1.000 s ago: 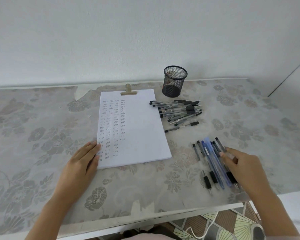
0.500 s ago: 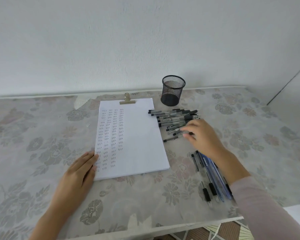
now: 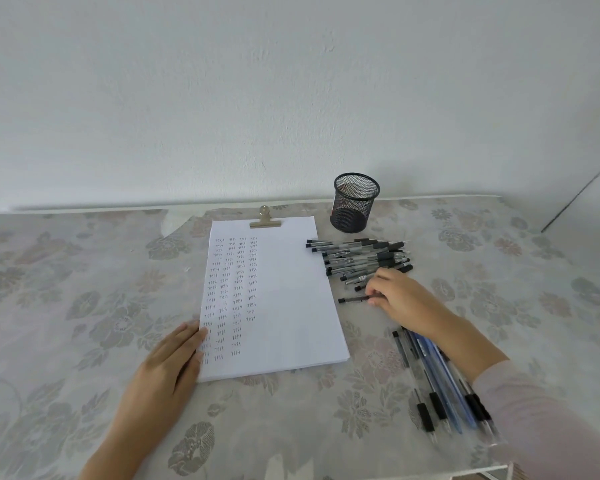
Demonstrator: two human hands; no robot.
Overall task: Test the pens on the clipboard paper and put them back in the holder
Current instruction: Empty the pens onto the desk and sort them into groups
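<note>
White paper under a brass clip lies mid-table, with columns of small ink marks down its left half. My left hand rests flat on the paper's lower left corner. Right of the sheet lies a pile of black-capped pens. My right hand is at the near edge of that pile, fingertips pinching a single black pen that lies on the table. An empty black mesh holder stands behind the pile. A second group of blue and black pens lies near the right front, partly under my forearm.
The table wears a pale floral cloth. A white wall runs directly behind the table. The table's front edge shows at the lower right.
My right hand left the near group of pens, reached to the pile by the holder and closed its fingertips on one black pen. My left hand stayed on the paper.
</note>
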